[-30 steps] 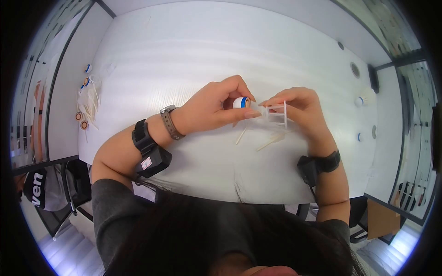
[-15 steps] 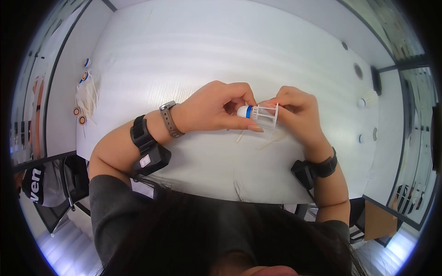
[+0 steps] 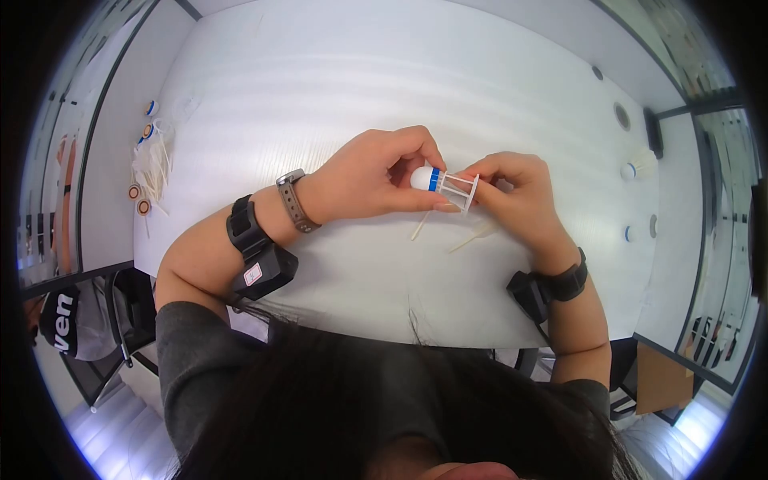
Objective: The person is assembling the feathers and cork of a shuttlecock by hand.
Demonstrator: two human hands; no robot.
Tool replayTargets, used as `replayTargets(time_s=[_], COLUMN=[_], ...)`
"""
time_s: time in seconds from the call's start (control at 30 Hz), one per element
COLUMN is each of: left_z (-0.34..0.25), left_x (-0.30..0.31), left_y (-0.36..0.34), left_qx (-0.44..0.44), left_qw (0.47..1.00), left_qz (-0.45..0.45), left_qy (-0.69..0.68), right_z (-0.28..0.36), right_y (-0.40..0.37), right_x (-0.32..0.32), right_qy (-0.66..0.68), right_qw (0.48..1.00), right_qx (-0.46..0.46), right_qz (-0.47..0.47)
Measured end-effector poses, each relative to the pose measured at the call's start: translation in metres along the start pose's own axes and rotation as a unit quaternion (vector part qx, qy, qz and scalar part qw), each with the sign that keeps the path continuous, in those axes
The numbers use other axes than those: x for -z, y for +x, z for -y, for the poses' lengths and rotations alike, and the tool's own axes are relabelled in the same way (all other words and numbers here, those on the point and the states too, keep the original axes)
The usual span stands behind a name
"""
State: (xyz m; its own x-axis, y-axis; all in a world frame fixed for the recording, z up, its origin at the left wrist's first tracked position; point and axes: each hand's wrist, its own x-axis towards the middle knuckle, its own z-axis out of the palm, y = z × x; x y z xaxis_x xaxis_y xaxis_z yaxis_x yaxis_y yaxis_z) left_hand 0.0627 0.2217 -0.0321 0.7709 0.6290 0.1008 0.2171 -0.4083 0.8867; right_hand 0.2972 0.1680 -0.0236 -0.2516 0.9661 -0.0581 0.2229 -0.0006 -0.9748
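At nine o'clock, far out, I see a heap of thin white sticks (image 3: pixel 152 170) on the white table (image 3: pixel 336 72), with little round caps (image 3: pixel 144 207) beside it. Closer in at nine o'clock, the left hand (image 3: pixel 380 174) pinches a white ball with a blue band (image 3: pixel 422 178), its thumb and finger only as wide apart as the ball. The ball is up in the air at the middle of my clock. One loose stick (image 3: pixel 418 227) lies at seven o'clock. The white frame (image 3: pixel 458 190) meets the blue band and points toward three o'clock. Another loose stick (image 3: pixel 470 238) lies near five. At three, the right hand (image 3: pixel 512 188) has its fingers curled near together by the frame's ring; I cannot tell if they grip it. Far out at three sits a white shuttlecock (image 3: pixel 631 171).
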Motion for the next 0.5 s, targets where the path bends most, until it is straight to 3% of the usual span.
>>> replayTargets(time_s=[0.13, 0.5], left_z=[0.0034, 0.0054], left_x=[-0.0057, -0.0036], left_y=[0.0002, -0.0022], left_qx=[-0.017, -0.04], left_qw=[0.998, 0.998], left_qz=[-0.054, -0.038], left_qy=[-0.042, 0.006], right_z=[-0.0038, -0.0076], right_y=[-0.0007, -0.0006], right_x=[-0.0005, 0.0037], right_qy=[0.021, 0.019], right_qw=[1.0, 0.998], right_qx=[0.02, 0.033], right_qz=[0.002, 0.044])
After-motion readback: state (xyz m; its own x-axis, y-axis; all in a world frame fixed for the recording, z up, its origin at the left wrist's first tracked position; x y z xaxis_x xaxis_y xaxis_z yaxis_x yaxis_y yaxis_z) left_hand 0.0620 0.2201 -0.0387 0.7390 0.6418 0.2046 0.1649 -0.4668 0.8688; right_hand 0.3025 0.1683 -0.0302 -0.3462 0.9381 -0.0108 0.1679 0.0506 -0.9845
